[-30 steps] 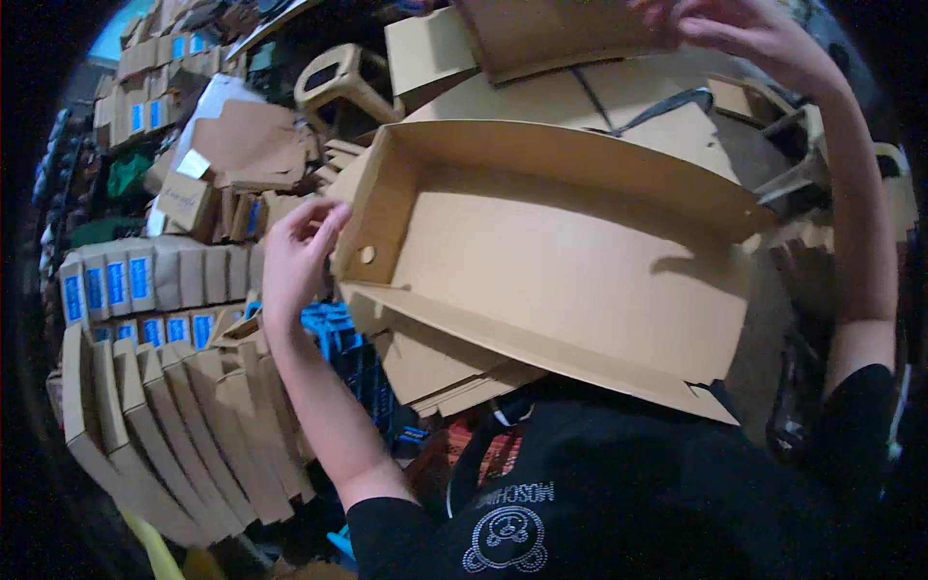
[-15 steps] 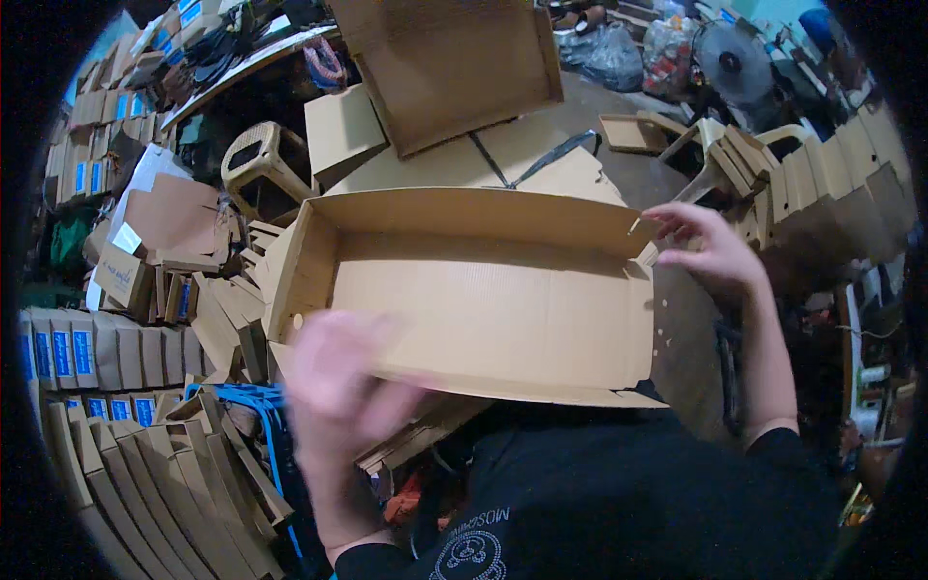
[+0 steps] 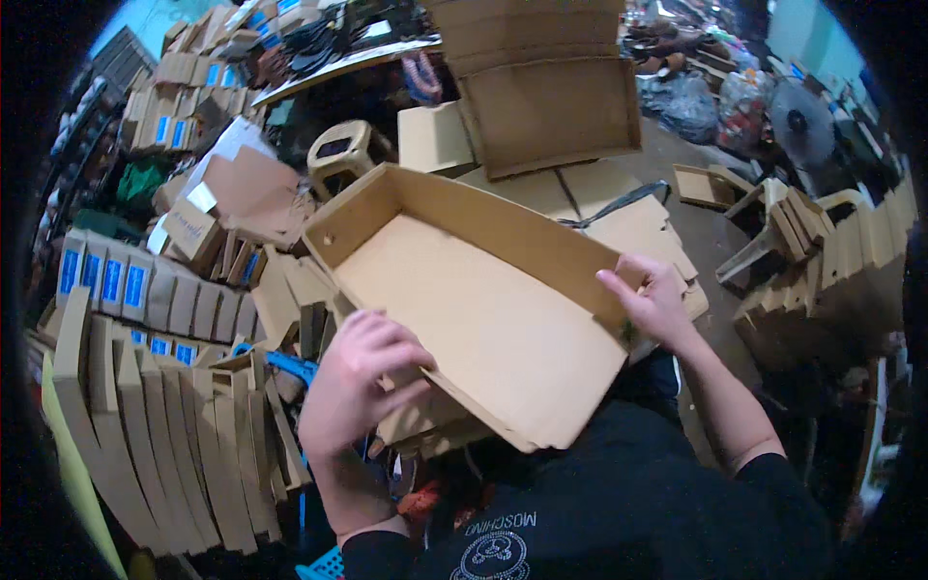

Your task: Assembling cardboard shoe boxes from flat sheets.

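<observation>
A shallow brown cardboard box (image 3: 483, 324) lies tilted in front of me, its inside facing up. Its far wall and left end wall stand up, while the right end looks low or folded flat. My right hand (image 3: 650, 298) pinches the far wall near its right end, thumb on the inner side. At the near edge, my left hand (image 3: 362, 377) has its fingers curled, with fingertips and thumb on either side of the cardboard rim. A small round hole shows in the left end wall.
Flattened cartons (image 3: 164, 425) stand in a row at lower left, below grey-brown boxes with blue labels (image 3: 111, 275). An open carton (image 3: 551, 111) lies beyond my box. Stools (image 3: 343, 155), a fan (image 3: 800, 121) and stacked boxes (image 3: 841, 261) surround the space.
The box has turned clockwise, its right end swinging toward me. My right hand has closed on the far wall. My left hand, blurred before, now sits at the near edge. The view has shifted left.
</observation>
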